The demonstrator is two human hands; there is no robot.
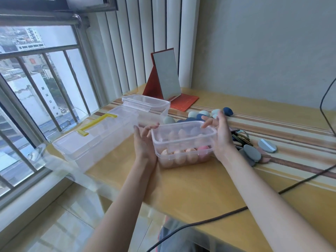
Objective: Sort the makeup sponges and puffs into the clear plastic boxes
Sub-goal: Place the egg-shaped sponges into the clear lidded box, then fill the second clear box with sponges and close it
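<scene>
— Presently, what are we recording at the near edge of the table (209, 188)?

— We are bracing a small clear box (183, 142) between both palms. Our left hand (144, 145) is pressing its left end, fingers spread and loose; our right hand (221, 136) is cupping its right end, fingers extended over the rim. Neither is closing fully round it.

— Contents?

— Peach sponges (180, 155) and one pink sponge (203, 149) are sitting inside, upright in rows.

— And the remainder?

— Blue and pale green sponges (200, 114) are lying behind the box, flat grey puffs (251, 153) towards the right edge. A long box with a yellow handle (94, 140) and a lidded box (147, 106) are standing along the left edge, a red folding mirror (166, 77) at the far edge.
</scene>
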